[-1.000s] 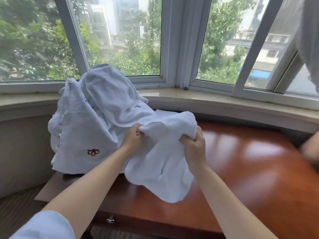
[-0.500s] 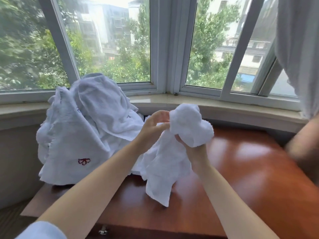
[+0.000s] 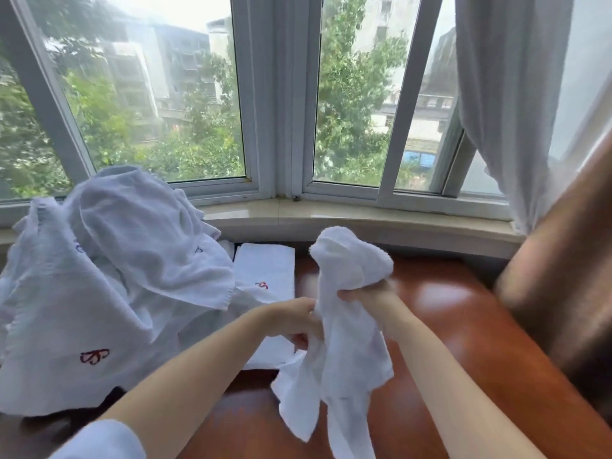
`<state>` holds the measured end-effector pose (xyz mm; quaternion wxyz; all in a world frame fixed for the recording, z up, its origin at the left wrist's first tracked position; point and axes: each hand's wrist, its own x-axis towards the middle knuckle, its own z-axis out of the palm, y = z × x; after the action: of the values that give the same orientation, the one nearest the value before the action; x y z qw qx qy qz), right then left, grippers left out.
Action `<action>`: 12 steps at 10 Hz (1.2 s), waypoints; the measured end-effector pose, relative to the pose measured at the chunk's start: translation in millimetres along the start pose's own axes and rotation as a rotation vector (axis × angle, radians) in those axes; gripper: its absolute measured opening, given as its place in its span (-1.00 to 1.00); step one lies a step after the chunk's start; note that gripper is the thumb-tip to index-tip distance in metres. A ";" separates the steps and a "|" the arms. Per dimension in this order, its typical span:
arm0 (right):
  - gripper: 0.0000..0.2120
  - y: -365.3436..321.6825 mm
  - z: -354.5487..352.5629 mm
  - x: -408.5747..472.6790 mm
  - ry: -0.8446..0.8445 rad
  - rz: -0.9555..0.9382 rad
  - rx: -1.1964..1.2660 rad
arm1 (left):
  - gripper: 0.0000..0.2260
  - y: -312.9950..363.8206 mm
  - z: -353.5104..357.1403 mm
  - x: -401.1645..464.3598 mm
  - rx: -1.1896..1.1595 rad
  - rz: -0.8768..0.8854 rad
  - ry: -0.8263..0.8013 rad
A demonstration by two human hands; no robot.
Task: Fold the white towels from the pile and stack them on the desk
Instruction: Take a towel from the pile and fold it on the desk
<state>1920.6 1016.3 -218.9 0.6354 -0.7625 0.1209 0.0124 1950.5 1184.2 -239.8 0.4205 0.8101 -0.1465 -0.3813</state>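
Both hands hold one white towel (image 3: 344, 352) above the desk (image 3: 447, 326). The right hand (image 3: 371, 294) has its fingers curled tight round the bunched top, while the left hand (image 3: 291, 321) pinches the hanging cloth lower down. The pile (image 3: 109, 279) sits left, a folded towel (image 3: 265, 273) just beside it

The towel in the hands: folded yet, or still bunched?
Still bunched. The towel hangs crumpled above the desk, top bulging over the right hand, while the left hand grips its side.
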 end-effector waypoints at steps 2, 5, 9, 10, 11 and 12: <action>-0.90 -58.0 -28.2 49.0 0.141 -0.077 -0.327 | -0.74 67.0 -9.9 48.3 -0.140 0.147 0.224; -0.42 -41.7 -75.1 58.8 0.281 -0.295 -0.790 | -0.61 58.5 -8.8 98.6 -0.558 -0.037 0.477; -0.39 172.8 -37.7 -2.0 -0.105 0.312 -0.959 | -0.70 -85.2 124.2 86.1 -0.558 -0.500 0.212; -0.39 187.9 -51.3 -10.2 -0.165 0.340 -1.056 | -0.70 -89.1 128.9 85.6 -0.541 -0.501 0.194; -0.52 202.2 -57.5 -19.5 -0.172 0.323 -1.150 | -0.67 -91.7 131.1 84.3 -0.541 -0.502 0.183; -0.69 202.9 -51.4 -22.6 -0.228 0.411 -0.956 | -0.64 -95.2 131.9 85.8 -0.574 -0.487 0.180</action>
<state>1851.2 937.0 -401.1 0.2104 -0.9215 0.1791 0.2731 1901.9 1118.6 -404.7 0.5384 0.7010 0.2003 -0.4227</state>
